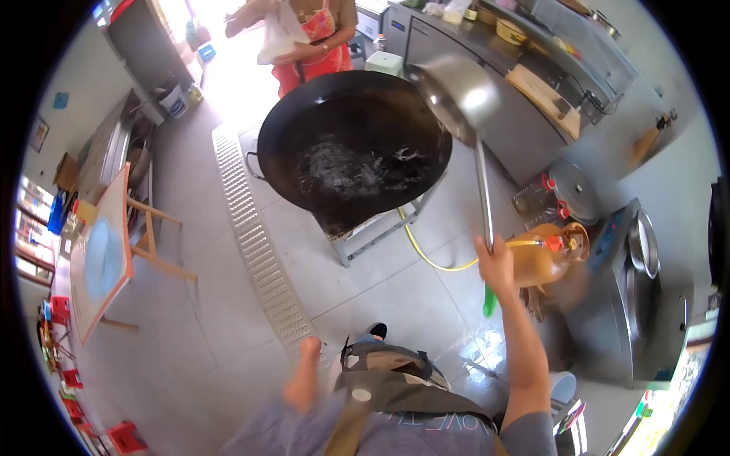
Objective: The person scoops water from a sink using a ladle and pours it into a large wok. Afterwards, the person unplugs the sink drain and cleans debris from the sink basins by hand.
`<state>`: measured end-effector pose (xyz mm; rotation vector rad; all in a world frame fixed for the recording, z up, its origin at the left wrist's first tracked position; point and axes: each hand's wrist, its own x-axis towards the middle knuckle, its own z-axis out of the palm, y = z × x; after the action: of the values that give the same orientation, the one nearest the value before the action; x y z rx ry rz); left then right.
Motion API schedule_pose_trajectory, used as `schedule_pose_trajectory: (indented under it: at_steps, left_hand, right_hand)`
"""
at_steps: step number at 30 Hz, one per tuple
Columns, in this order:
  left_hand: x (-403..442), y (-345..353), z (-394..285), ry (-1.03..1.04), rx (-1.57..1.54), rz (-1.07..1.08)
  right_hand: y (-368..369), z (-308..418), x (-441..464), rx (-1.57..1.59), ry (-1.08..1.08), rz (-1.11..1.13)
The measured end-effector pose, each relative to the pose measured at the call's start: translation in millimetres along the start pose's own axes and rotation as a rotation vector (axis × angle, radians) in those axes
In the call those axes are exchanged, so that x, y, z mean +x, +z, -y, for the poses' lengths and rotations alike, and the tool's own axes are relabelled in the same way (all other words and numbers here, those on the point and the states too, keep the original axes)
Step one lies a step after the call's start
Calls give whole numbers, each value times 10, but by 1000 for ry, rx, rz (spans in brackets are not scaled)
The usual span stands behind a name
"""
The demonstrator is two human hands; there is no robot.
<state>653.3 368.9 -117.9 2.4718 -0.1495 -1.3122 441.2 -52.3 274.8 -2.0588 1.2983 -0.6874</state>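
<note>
Silvery metal gleamed on the ladle (475,95) I held up in my right hand (498,266), its round bowl well ahead of my knuckles. My right fingers were wrapped firmly round the long handle (484,190), and its green end (489,300) stuck out on the near side of that fist. Ahead and to the left of the same hand sat the wok (357,99), broad and dark on a metal stand (344,254), with rippled, pale-flecked liquid (342,167) low inside it. From where I looked, the ladle's bowl overlapped the wok's right rim; whether it touched, or carried anything, I could not tell.

My left hand (310,349) was nearer my body, well apart from the right one and from the wok. I saw nothing in it, though whether its fingers were curled or spread I could not make out.

A yellow hose (426,261) curved just left of my right hand, and an orange cylinder (532,270) stood to its right.

I judged the step in hand to be ladle work at the wok; bringing the bowl over the liquid would have called for a leftward swing, clear of the rim, with a steady wrist.
</note>
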Motion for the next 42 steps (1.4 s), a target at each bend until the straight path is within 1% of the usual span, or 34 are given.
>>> schedule_pose_trajectory:
  at_steps: [1, 2, 3, 4, 6, 8, 10, 12, 13, 15, 16, 17, 18, 21, 23, 25, 26, 28, 30, 33, 34, 35, 36, 38, 39, 40, 41, 42]
  left_hand:
    - [4, 2, -11, 15, 10, 29]
    - [-11, -3, -33, 30, 20, 57]
    - [-133, -21, -267, -57, -269, 50]
    - [-409, -94, -628, -142, -562, 46]
    - [-997, -292, -1374, 99, -657, 269]
    - [-1472, -376, -1917, 375, -621, 486]
    - [-2035, -506, -2325, 616, -691, 600]
    - [-2335, -458, -2409, 657, -947, 693]
    - [-2415, -440, -2413, 678, -1063, 750]
    - [-2532, -398, -2279, 608, -976, 650]
    - [-2569, -411, -2194, 576, -927, 603]
    - [-2592, -443, -2112, 598, -818, 644]
    - [-2657, -442, -2113, 649, -774, 630]
    - [-2797, -341, -2180, 780, -639, 644]
    - [-2701, -164, -2254, 841, -525, 724]
    - [-2706, -62, -2362, 839, -455, 707]
    - [-2659, -33, -2451, 852, -399, 712]
    - [-2464, 106, -2479, 781, -330, 724]
    - [-2480, 144, -2627, 713, -210, 706]
    - [-2238, 280, -2733, 606, -93, 745]
    - [-2152, 352, -2843, 576, -38, 766]
    - [-2094, 391, -2936, 545, -2, 770]
    - [-2070, 369, -2827, 521, 4, 759]
    - [-2256, 479, -2921, 592, 82, 832]
    - [-2362, 542, -3031, 631, 76, 833]
    - [-2532, 650, -3132, 663, 133, 888]
    - [-2703, 781, -3262, 689, 173, 927]
    - [-2872, 887, -3304, 746, 135, 1064]
  right_hand:
    - [-42, -9, -180, 120, 178, 76]
    - [-79, -15, -346, 214, 217, 100]
    - [-101, -61, -510, 212, 163, 90]
    - [-63, -226, -634, 124, -91, 27]
    - [-163, -68, -836, 187, 188, 319]
    - [-47, -103, -998, 180, 191, 613]
    - [319, -241, -1200, 131, 33, 809]
    - [550, -23, -1399, 279, 127, 1001]
    - [609, 103, -1471, 291, 137, 1038]
    - [610, 268, -1595, 317, 175, 1108]
    - [606, 224, -1639, 335, 148, 1121]
    - [611, 139, -1692, 354, 124, 1126]
    - [575, 61, -1750, 371, 110, 1126]
    - [218, -103, -1845, 531, 262, 1128]
    - [-78, -181, -1984, 562, 272, 961]
    - [-403, -350, -2172, 616, 295, 729]
    - [-548, -382, -2254, 602, 288, 545]
    - [-890, -420, -2441, 604, 414, 266]
    - [-1112, -522, -2670, 757, 464, -44]
    - [-1310, -796, -3061, 896, 385, -491]
    - [-1423, -874, -3180, 907, 492, -617]
    - [-1561, -845, -3322, 1047, 589, -714]
    - [-1609, -757, -3580, 1188, 665, -780]
    - [-1631, -882, -3943, 1213, 719, -808]
    - [-1592, -982, -4089, 1213, 721, -760]
    - [-1625, -948, -4128, 1139, 724, -731]
    - [-1587, -1029, -4155, 1124, 628, -655]
    - [-1582, -1086, -4144, 1091, 569, -544]
